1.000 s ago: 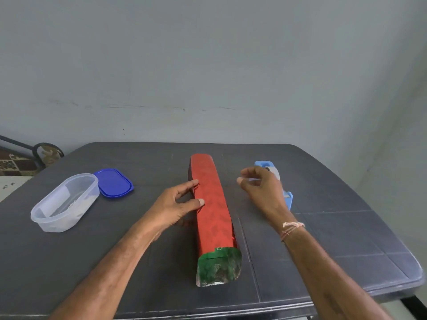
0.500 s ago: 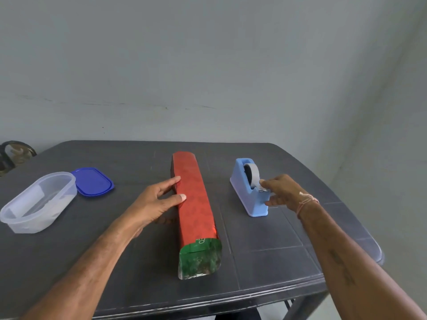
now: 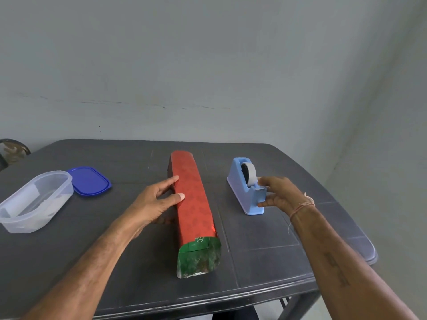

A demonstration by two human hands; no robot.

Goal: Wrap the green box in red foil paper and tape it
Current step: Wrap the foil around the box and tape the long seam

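Pressed left grip (image 3: 157, 199), fingers straight, against the left side of the long green box in red foil paper (image 3: 194, 204) on the dark worktop (image 3: 265, 250). Clamped right grip (image 3: 282, 192) on the blue plastic tape holder (image 3: 240, 188) nearby.

Table (image 3: 265, 239): everything in front of you lies on it.
Box (image 3: 198, 259): at the middle, running from near you toward the far edge, inside the foil paper (image 3: 191, 199); its near end sticks out.
Your left hand (image 3: 154, 202): left of the box, fingertips touching the foil midway along.
Tape dispenser (image 3: 240, 188): right of the box, apart from it.
Your right hand (image 3: 279, 192): finger and thumb round the dispenser's near end.
Tub (image 3: 34, 204): far left.
Lid (image 3: 89, 181): just behind and right of the tub, well left of the box.
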